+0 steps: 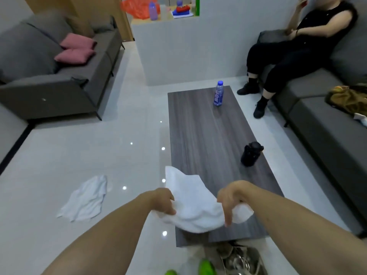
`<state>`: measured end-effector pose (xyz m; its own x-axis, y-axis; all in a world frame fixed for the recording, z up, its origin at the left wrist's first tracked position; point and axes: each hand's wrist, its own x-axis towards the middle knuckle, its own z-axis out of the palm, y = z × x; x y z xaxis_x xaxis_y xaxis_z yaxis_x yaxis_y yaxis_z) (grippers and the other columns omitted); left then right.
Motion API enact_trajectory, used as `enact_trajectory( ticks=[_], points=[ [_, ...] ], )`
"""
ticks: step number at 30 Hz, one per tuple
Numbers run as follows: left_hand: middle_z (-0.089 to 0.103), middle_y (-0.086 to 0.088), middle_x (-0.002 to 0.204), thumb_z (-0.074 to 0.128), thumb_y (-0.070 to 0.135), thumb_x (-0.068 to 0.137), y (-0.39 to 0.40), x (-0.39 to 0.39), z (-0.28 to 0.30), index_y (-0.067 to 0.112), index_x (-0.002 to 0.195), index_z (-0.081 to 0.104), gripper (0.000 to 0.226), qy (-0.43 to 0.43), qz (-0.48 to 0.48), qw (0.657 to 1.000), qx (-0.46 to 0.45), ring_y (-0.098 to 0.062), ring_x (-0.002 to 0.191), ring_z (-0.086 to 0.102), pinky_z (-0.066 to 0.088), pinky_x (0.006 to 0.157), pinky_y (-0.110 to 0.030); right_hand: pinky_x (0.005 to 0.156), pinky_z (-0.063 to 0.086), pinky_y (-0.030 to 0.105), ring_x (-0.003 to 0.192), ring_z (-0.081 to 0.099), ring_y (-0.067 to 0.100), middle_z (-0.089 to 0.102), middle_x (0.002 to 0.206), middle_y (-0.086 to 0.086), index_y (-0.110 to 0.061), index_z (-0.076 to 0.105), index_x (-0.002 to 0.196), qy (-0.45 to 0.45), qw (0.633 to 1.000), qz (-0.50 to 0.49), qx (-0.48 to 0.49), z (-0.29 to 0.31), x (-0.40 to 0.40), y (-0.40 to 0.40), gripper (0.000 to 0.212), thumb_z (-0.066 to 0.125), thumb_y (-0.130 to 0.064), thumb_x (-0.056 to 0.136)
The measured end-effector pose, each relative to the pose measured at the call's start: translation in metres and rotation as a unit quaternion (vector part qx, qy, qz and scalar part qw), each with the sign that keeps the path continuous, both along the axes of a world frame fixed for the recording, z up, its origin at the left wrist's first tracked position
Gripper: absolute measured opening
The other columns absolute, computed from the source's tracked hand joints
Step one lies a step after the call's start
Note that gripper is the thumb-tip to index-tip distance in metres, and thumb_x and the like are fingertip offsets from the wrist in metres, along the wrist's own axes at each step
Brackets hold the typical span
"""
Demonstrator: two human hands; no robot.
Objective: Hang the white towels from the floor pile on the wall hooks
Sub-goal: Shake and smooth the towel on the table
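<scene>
Both hands hold one white towel [193, 203] in the lower middle of the frame, lifted above the near end of the coffee table [210, 135]. The left hand [163, 201] has its fingers curled over the towel's left edge and grips it. The right hand [228, 201] grips the towel's right side, with cloth bunched under the palm and one finger pointing downward in front of the fabric. The towel sags between the two hands, and one corner sticks up toward the middle of the frame.

A second white towel [85, 199] lies crumpled on the pale floor [79, 151] at the lower left, well apart from the hands.

On the table stand a blue-capped bottle [218, 93] near its far end and a black bottle [251, 153] near its right edge. A grey sofa [49, 76] with two pink cushions [76, 49] fills the upper left. A person in black [297, 48] sits on another sofa [327, 126] at the upper right. Green shoes [206, 266] show at the bottom edge.
</scene>
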<state>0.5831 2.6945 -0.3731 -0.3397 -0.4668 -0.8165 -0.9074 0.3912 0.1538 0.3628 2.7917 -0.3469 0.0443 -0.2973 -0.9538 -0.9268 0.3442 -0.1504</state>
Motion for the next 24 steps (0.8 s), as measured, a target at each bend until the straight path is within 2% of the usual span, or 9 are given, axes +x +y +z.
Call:
enact_trajectory(
  ticks=[2,4,5,7,10,13,16,20,24],
  points=[
    [0.050,-0.005,0.143,0.067,0.038,0.088,-0.007,-0.005,-0.003,0.017,0.142,0.049,0.061,0.023,0.005,0.999,-0.033,-0.023,0.128,0.049,0.043,0.097,-0.029,0.068,0.049,0.026,0.088,0.058,0.018,0.057,0.106,-0.002,-0.010,0.060,0.123,0.017,0.998,-0.040,-0.048,-0.005,-0.002,-0.008,0.046,0.077,-0.022,0.083],
    [0.054,-0.007,0.140,0.062,0.033,0.092,-0.030,-0.017,0.013,0.016,0.137,0.056,0.049,0.075,0.016,0.991,-0.110,-0.025,0.127,0.050,0.041,0.098,-0.029,0.073,0.048,0.031,0.096,0.059,0.025,0.057,0.111,0.004,-0.008,0.055,0.119,0.085,0.976,-0.082,-0.181,0.005,-0.012,-0.031,0.044,0.075,-0.026,0.084],
    [0.058,-0.008,0.135,0.059,0.031,0.093,-0.046,-0.026,0.028,0.017,0.130,0.061,0.040,0.108,0.025,0.980,-0.162,-0.027,0.123,0.053,0.042,0.095,-0.030,0.072,0.047,0.032,0.096,0.060,0.028,0.059,0.113,0.006,-0.009,0.054,0.111,0.113,0.952,-0.112,-0.260,0.018,-0.018,-0.048,0.035,0.073,-0.025,0.085],
    [0.065,-0.011,0.120,0.054,0.028,0.095,-0.080,-0.049,0.078,0.019,0.113,0.066,0.023,0.181,0.054,0.942,-0.276,-0.032,0.111,0.058,0.044,0.084,-0.032,0.068,0.044,0.033,0.092,0.062,0.032,0.063,0.109,0.010,-0.012,0.052,0.095,0.151,0.884,-0.178,-0.405,0.064,-0.029,-0.087,0.018,0.067,-0.019,0.087],
    [0.064,-0.013,0.101,0.053,0.028,0.097,-0.127,-0.086,0.196,0.022,0.094,0.061,0.010,0.282,0.092,0.858,-0.419,-0.035,0.098,0.060,0.041,0.072,-0.032,0.068,0.041,0.032,0.097,0.063,0.033,0.064,0.106,0.011,-0.015,0.059,0.096,0.208,0.766,-0.223,-0.566,0.178,-0.051,-0.141,0.009,0.063,-0.018,0.088],
    [0.059,-0.011,0.092,0.051,0.029,0.099,-0.153,-0.106,0.332,0.020,0.097,0.062,0.015,0.374,0.122,0.765,-0.510,-0.031,0.091,0.058,0.038,0.069,-0.033,0.069,0.042,0.033,0.101,0.063,0.033,0.065,0.110,0.012,-0.014,0.064,0.108,0.245,0.655,-0.236,-0.675,0.301,-0.070,-0.162,0.022,0.063,-0.027,0.091],
    [0.060,-0.008,0.090,0.049,0.031,0.100,-0.156,-0.106,0.417,0.018,0.104,0.065,0.020,0.439,0.135,0.694,-0.554,-0.029,0.086,0.056,0.041,0.069,-0.034,0.070,0.041,0.033,0.099,0.063,0.032,0.066,0.108,0.012,-0.014,0.063,0.110,0.283,0.565,-0.237,-0.738,0.377,-0.079,-0.155,0.024,0.062,-0.030,0.093],
    [0.058,-0.003,0.084,0.050,0.032,0.099,-0.147,-0.100,0.436,0.022,0.099,0.066,0.018,0.467,0.125,0.673,-0.560,-0.026,0.082,0.055,0.040,0.066,-0.033,0.074,0.049,0.037,0.097,0.063,0.030,0.067,0.104,0.009,-0.013,0.061,0.108,0.317,0.517,-0.222,-0.764,0.398,-0.085,-0.142,0.025,0.066,-0.030,0.090],
    [0.065,-0.007,0.092,0.051,0.030,0.099,-0.141,-0.095,0.391,0.021,0.102,0.070,0.021,0.456,0.107,0.692,-0.550,-0.024,0.080,0.051,0.037,0.066,-0.031,0.072,0.046,0.035,0.091,0.062,0.029,0.066,0.100,0.009,-0.015,0.061,0.106,0.323,0.537,-0.187,-0.757,0.361,-0.082,-0.128,0.024,0.066,-0.033,0.091]
  ],
)
